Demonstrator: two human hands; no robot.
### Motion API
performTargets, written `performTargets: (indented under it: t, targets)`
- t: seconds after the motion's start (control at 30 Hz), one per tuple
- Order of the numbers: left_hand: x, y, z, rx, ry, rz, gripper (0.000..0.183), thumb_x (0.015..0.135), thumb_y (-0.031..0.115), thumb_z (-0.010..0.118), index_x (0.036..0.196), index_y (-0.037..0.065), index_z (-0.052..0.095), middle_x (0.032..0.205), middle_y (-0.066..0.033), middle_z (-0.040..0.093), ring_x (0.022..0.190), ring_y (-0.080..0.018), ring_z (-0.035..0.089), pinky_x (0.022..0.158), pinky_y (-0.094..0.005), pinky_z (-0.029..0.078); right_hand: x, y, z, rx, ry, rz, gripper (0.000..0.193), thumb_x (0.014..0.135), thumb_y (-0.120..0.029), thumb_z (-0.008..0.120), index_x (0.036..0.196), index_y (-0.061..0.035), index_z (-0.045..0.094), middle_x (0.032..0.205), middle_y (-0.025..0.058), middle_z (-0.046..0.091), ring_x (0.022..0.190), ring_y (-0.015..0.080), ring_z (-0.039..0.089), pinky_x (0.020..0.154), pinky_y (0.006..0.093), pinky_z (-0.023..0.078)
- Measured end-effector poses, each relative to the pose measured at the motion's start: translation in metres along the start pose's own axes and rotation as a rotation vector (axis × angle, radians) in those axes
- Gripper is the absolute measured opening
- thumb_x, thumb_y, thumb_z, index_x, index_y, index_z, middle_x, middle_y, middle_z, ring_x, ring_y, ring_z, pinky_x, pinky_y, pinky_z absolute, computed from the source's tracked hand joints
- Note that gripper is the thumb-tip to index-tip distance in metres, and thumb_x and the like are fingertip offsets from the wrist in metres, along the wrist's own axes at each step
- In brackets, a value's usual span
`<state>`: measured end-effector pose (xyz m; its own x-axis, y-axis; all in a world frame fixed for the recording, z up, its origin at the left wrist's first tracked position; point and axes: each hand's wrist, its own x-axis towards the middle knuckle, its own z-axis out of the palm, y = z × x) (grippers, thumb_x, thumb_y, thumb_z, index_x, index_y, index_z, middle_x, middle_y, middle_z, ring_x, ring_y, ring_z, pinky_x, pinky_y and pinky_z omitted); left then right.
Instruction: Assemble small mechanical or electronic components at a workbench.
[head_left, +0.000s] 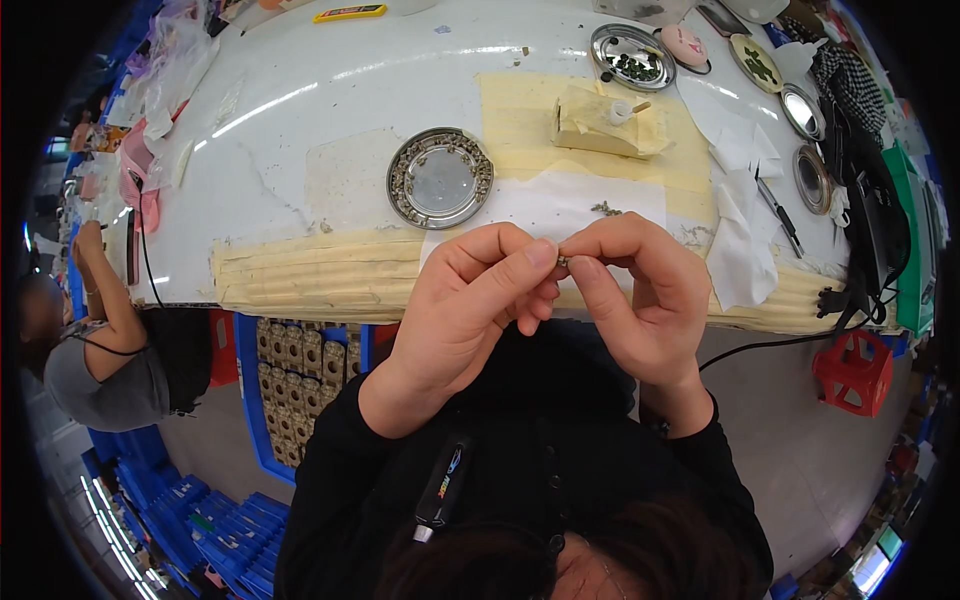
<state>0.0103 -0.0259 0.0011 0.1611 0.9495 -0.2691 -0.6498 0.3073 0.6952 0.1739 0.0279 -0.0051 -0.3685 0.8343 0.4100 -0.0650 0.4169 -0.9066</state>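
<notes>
Head view is showing the person's left hand [455,310] and right hand [655,312] meeting at their fingertips, thumbs and forefingers together pinching a tiny, dull grey metal piece [563,261]. The piece is sitting between the two hands over the table's near edge, which pale yellow tape [320,272] is covering; fingertips are hiding its exact shape. Good handling is probably depending on light, even pressure from both pinches, since something so small is likely to be slipping if squeezed off-centre. Working farther in, above the flat white sheet [520,200], would be making a drop easier to recover. Just beyond the right hand, a small loose cluster of grey metal pieces [605,209] is lying within brushing reach, so its knuckles should be staying clear. Farther left, a round, shallow silver metal dish [440,190] is holding similar pieces.
</notes>
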Motion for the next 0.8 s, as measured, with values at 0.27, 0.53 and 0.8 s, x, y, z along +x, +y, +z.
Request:
performTargets:
  t: [0.27,0.53,0.8]
  targets:
    - [-0.002,-0.010,0.002,0.312,0.069,0.302,0.011,0.090,0.007,0.066,0.096,-0.001,0.064,0.083,-0.0038,0.065,0.073,-0.0075,0.061,0.062,-0.0196,0.049,-0.003,0.005,-0.001,0.082,0.002,0.086,0.004,0.084,0.000,0.065,0.087,0.0022,0.065,0.078,0.0074,0.066,0.069,0.0136,0.063,0.066,0.0247,0.051]
    - [0.004,-0.013,0.005,1.093,0.204,1.008,0.028,0.071,-0.008,0.076,0.097,-0.002,0.070,0.082,-0.0091,0.065,0.069,-0.0151,0.063,0.058,-0.0246,0.050,-0.001,0.003,-0.001,0.023,0.019,0.037,0.004,0.084,0.000,0.065,0.087,0.0025,0.064,0.077,0.0074,0.065,0.068,0.0136,0.062,0.065,0.0246,0.050]
    - [0.005,-0.013,0.003,1.228,0.235,1.121,0.026,0.069,-0.008,0.077,0.094,-0.001,0.071,0.081,-0.0092,0.066,0.067,-0.0186,0.063,0.057,-0.0266,0.050,-0.002,0.004,0.000,0.001,0.020,0.021,0.004,0.084,0.000,0.066,0.087,0.0021,0.065,0.077,0.0074,0.064,0.067,0.0136,0.061,0.064,0.0243,0.049]
